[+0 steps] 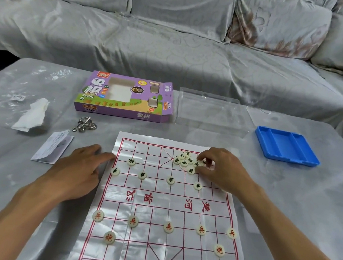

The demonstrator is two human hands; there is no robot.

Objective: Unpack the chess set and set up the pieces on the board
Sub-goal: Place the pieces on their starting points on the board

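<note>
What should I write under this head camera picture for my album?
Right hand picking black pieces on the chess board.

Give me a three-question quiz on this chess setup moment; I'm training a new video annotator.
1. True or false: the left hand is lifting a piece off the board.
2. How many red-lettered pieces sit on the board's near half?
3. Where does the blue tray lie? A) on the purple box B) on the table, beyond the right hand C) on the board

Key: 1 false, it rests flat at the board's left edge; 2 seven; 3 B.
</note>
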